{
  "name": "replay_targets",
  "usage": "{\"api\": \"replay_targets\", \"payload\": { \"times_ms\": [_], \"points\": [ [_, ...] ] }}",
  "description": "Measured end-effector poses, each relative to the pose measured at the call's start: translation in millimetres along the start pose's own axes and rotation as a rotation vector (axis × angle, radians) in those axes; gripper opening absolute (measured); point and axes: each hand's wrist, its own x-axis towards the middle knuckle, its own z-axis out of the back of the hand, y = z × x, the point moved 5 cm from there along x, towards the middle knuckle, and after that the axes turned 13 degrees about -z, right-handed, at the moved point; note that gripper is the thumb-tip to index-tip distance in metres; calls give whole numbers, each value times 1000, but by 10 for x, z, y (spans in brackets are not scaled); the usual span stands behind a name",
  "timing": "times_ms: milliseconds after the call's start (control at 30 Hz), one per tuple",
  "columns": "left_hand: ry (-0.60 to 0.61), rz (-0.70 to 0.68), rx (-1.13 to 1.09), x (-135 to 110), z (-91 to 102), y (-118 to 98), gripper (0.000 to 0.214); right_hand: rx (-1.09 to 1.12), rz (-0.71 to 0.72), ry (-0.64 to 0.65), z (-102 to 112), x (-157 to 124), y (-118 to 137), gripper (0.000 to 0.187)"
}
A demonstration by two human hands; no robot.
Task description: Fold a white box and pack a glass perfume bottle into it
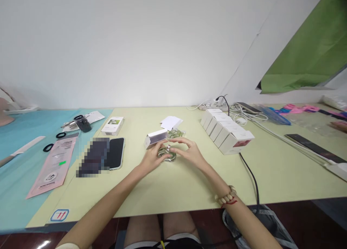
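Left hand (152, 157) and right hand (189, 151) both clasp the glass bottle (167, 154) from either side on the table (173, 191); white box (155, 137) just behind.

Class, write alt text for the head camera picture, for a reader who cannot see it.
Two bare hands, left hand and right hand, hold a small glass bottle on a pale yellow table. A small white box lies just behind, a row of white boxes to the right, a dark phone to the left.
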Motion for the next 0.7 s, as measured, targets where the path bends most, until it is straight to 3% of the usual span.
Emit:
{"api": "replay_targets", "payload": {
  "times_ms": [133, 200, 300, 433, 500, 600, 700],
  "points": [
    [14, -15, 90, 3, 23, -10, 53, -139, 47, -114, 380, -57, -23, 29],
    [27, -57, 108, 10, 24, -38, 48, -272, 17, -96, 513, -108, -150, 28],
    [39, -114, 140, 18, 22, -75, 42, -456, -82, -12, 599, -190, -455, 33],
    [33, -128, 170, 12, 14, -73, 39, -443, -210, 29, 593, -212, -668, 29],
    [31, -127, 176, 8, 7, -61, 37, -352, -185, -38, 566, -163, -514, 33],
    [31, -130, 177, 5, 1, -47, 35, -172, -80, -124, 464, -64, -75, 35],
    [20, -138, 172, 7, 4, -45, 35, -59, 18, -35, 250, 20, 290, 34]
  ]
}}
